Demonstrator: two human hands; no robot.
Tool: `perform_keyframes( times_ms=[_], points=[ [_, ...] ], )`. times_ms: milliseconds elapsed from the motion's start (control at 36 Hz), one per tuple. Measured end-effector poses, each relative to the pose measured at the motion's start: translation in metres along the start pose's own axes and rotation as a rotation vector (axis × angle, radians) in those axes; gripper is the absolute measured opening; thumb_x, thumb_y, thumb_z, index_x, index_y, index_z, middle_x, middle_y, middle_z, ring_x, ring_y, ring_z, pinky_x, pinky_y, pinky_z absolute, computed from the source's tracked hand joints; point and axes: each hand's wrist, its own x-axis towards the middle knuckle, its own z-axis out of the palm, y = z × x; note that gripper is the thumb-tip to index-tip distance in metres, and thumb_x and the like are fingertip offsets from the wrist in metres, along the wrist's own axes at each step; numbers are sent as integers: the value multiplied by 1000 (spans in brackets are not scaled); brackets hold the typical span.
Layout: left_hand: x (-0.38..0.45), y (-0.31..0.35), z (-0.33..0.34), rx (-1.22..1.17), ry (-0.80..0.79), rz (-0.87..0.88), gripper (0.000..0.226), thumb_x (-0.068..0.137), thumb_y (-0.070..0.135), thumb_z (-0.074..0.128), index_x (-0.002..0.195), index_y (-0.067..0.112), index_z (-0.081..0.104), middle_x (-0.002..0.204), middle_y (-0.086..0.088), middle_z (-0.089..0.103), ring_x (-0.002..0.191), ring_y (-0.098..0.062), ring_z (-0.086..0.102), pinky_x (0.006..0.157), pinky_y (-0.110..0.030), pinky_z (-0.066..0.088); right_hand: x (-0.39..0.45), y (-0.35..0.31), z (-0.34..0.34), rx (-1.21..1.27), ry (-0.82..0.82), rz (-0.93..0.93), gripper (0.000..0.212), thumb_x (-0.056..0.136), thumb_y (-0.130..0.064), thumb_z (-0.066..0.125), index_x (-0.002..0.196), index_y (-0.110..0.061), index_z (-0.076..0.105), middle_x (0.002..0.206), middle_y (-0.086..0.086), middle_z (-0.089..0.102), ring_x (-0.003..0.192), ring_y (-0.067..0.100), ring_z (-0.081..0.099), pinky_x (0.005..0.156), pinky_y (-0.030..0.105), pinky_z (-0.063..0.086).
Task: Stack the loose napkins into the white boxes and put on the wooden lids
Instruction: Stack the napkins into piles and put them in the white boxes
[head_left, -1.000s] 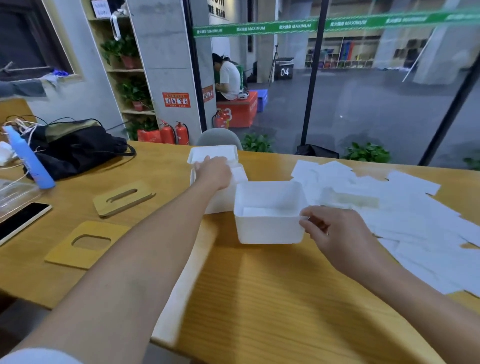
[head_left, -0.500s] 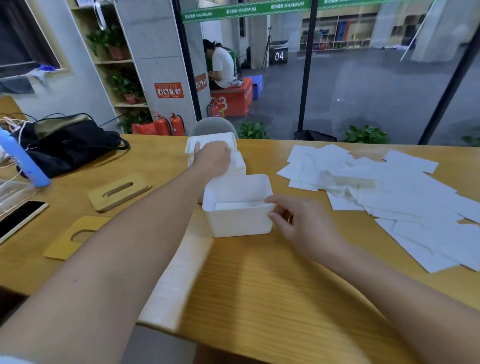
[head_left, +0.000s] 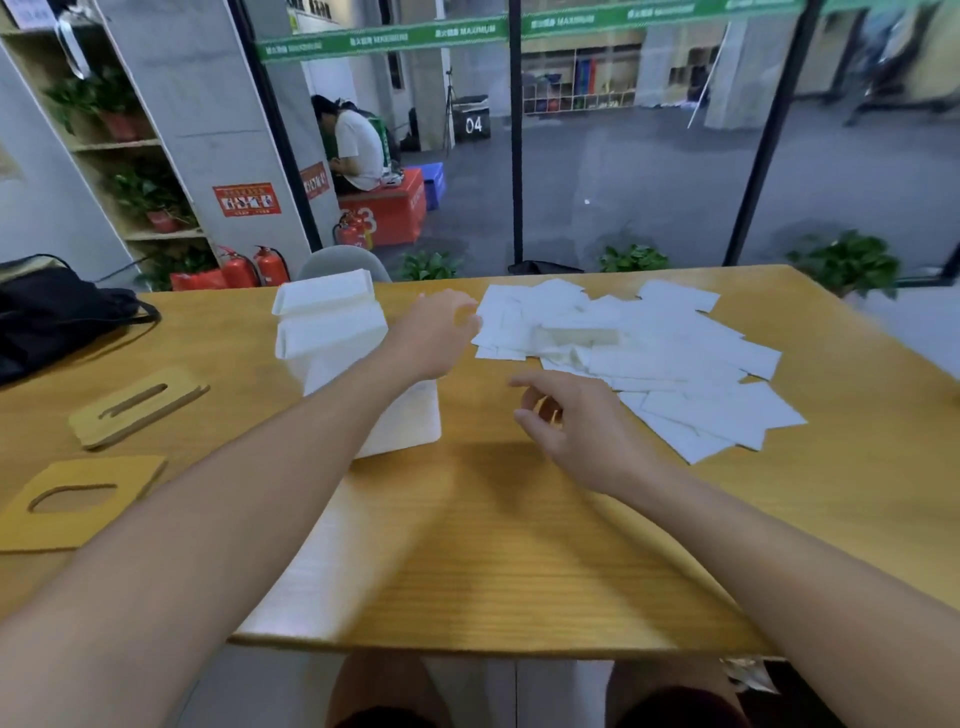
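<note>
A white box (head_left: 410, 423) stands on the wooden table (head_left: 519, 545), partly hidden under my left forearm. Two more white boxes (head_left: 327, 317) sit stacked just behind it. Loose white napkins (head_left: 649, 353) lie scattered over the table's right half. My left hand (head_left: 441, 327) hovers at the left edge of the napkin pile, fingers relaxed, holding nothing. My right hand (head_left: 566, 421) hangs over bare table beside the near napkins, fingers loosely curled and empty. Two wooden lids, one with a slot (head_left: 137, 408) and one with an oval hole (head_left: 78, 501), lie at the left.
A black bag (head_left: 57, 312) lies at the table's far left. A grey chair back (head_left: 343, 262) shows behind the far edge. Beyond the glass wall sit plants, fire extinguishers and a seated person. The table's front edge runs just before my knees.
My left hand left the stacked boxes and swung right to the napkin pile. My right hand let go of the near box and moved right. The view shifted right.
</note>
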Motion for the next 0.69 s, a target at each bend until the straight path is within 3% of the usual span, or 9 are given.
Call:
perform_keyframes(
  times_ms=[56,139,250,389,472,528,611,694],
  points=[
    [-6,22,13,-48,-12,35,41,115,39,48,150,23,61,158,4,57,139,-24,56,115,-42,45,-8,16,-8,-7,40,9,30,101,-34,72,131,-32,70,105,-19,69,95,5,66,89,36,56],
    [-12,48,42,-129,-55,98,39,115,35,50,148,22,64,157,6,59,146,-17,51,114,-33,39,-20,40,-24,-90,65,77,35,100,-40,73,133,-28,71,127,-12,67,119,9,61,106,32,49],
    [-16,72,94,-181,-161,66,37,113,37,52,146,29,65,156,6,60,144,-18,53,114,-37,44,-36,69,-46,-209,42,216,43,100,-40,74,138,-22,70,149,-1,61,139,21,54,117,34,37],
    [-23,94,134,-180,-236,141,38,115,33,48,153,30,56,157,10,56,140,-18,54,111,-34,43,-47,106,-56,-256,30,294,37,104,-40,68,136,-23,70,146,-5,64,137,21,56,116,40,38],
    [-18,95,148,-142,-207,147,28,113,32,48,139,31,58,136,10,63,120,-20,61,103,-47,52,-41,121,-60,-270,54,315,32,103,-39,68,131,-24,72,138,-5,67,130,22,59,112,41,39],
    [-15,92,154,-129,-199,148,23,113,35,48,132,32,58,127,12,63,114,-19,61,99,-48,53,-32,129,-63,-290,70,308,30,103,-38,68,129,-24,73,136,-4,69,127,23,60,110,41,40],
    [-14,89,155,-89,-192,170,37,114,38,48,148,30,57,148,12,60,133,-20,57,112,-44,48,-10,139,-64,-320,113,271,27,101,-37,71,125,-24,73,132,-3,70,124,25,61,109,46,45],
    [-15,85,152,-28,-184,185,47,115,40,45,159,28,51,165,12,49,150,-18,44,130,-41,30,17,144,-63,-336,95,243,27,100,-34,73,125,-25,73,135,-3,69,126,26,59,109,47,45]
  ],
)
